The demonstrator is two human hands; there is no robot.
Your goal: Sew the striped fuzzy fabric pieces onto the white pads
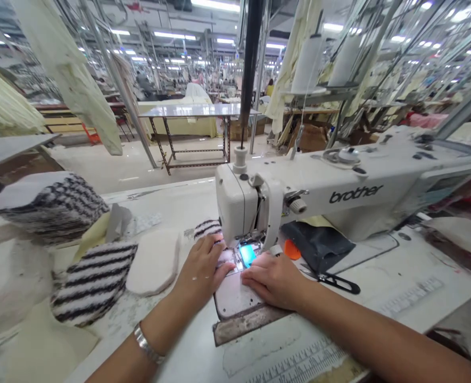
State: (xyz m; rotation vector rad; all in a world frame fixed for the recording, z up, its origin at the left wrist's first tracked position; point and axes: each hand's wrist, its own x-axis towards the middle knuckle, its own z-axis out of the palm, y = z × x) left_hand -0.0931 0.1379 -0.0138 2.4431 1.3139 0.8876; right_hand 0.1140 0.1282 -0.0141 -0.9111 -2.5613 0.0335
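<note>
White Brother sewing machine (339, 197) here, with the work sitting right at the presser foot (245, 239). A fuzzy black-and-white striped fabric piece (207, 229) pokes out just behind the machine head and runs under both hands, toward the lit-up needle area, which has a blue glow (247, 255).

Neither hand is clenched or pinching anything. The left hand (201, 268), with a metal bracelet (146, 343) on the wrist, is pressed down on the fabric with its fingers together and pointing at the foot. The right hand (273, 279) lies flat on the other side, its fingertips almost meeting the left's.

Lower left of the frame, on the white sewing table (171, 207), there's another striped piece (93, 282) right beside a cream padded oval (153, 260), and a bigger striped bundle (49, 210) sits further up. To the right of the right hand are an orange plastic bit (291, 250), dark fabric (317, 244) and black thread snips (339, 283). A tape measure strip (299, 367) is stuck along the bottom edge of the table.
</note>
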